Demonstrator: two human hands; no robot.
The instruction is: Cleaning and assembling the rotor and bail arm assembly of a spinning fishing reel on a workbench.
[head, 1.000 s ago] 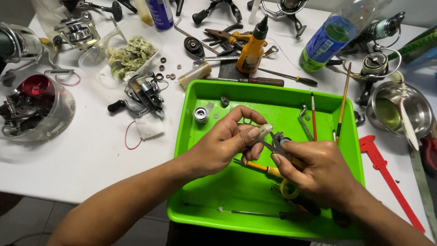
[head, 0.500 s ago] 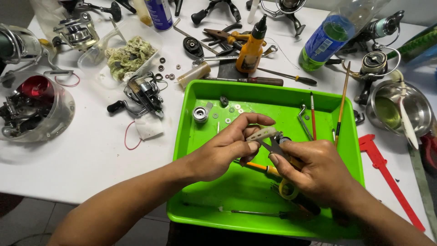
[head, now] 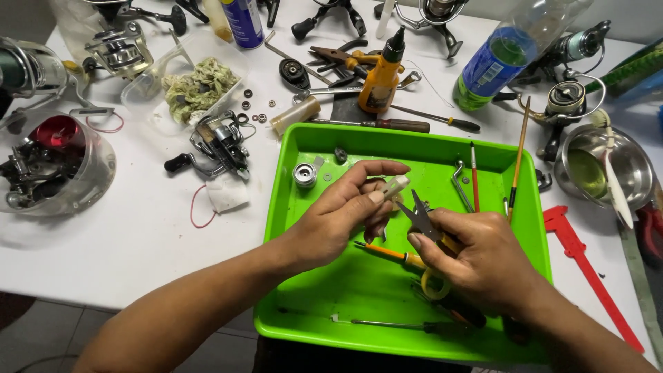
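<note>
while left hand [head: 338, 214] pinches strip [head: 395, 186]; right hand [head: 476, 259] grips snips [head: 423, 217]

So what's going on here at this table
A person works over a bright green plastic tray on a cluttered white table. The left hand pinches a small pale translucent strip at its fingertips. The right hand holds small dark pointed snips just below it. Fishing reel parts and tools lie around.

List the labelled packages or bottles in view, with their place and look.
Plastic bottle: far right of table, lying tilted, clear with green liquid, blue label.
Spray can: far edge, upright, blue.
Oil bottle: behind green tray, upright, orange, black nozzle.
No signs or screens.
</note>
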